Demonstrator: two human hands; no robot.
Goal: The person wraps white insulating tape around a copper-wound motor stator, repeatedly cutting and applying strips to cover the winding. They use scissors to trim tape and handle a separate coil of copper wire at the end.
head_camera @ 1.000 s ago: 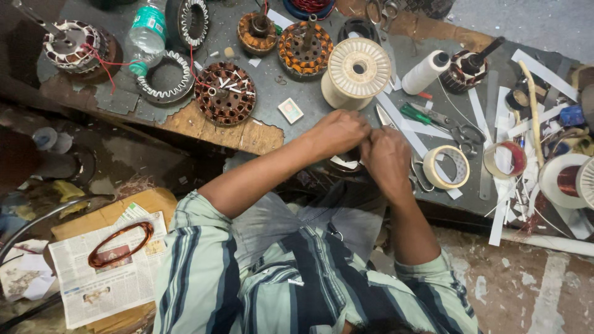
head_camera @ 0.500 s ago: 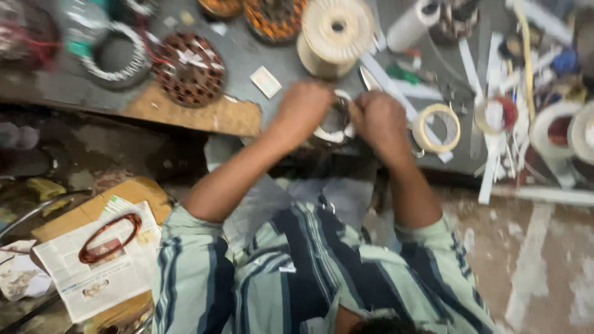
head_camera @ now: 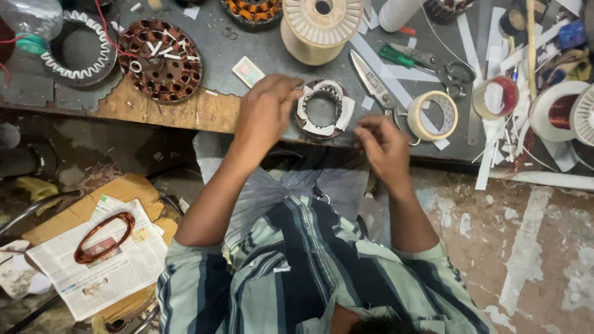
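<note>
A small round stator (head_camera: 322,111) with white paper slips in its slots lies near the front edge of the grey workbench (head_camera: 260,43). My left hand (head_camera: 266,114) grips its left rim with the fingertips. To the stator's right, my right hand (head_camera: 383,143) hovers at the bench edge with thumb and fingers pinched together. Whether anything thin sits in that pinch is too small to make out. My striped shirt fills the bottom of the view.
On the bench stand a larger copper-wound stator (head_camera: 159,52), a cream spool (head_camera: 322,21), scissors (head_camera: 377,83), a green-handled tool (head_camera: 427,62), tape rolls (head_camera: 433,114) and a copper wire reel (head_camera: 560,111). A copper coil (head_camera: 102,238) lies on newspaper on the floor at left.
My hands have parted and uncovered the small stator. The left stays at its rim, the right has drawn back toward the bench edge. The camera has moved closer to the bench.
</note>
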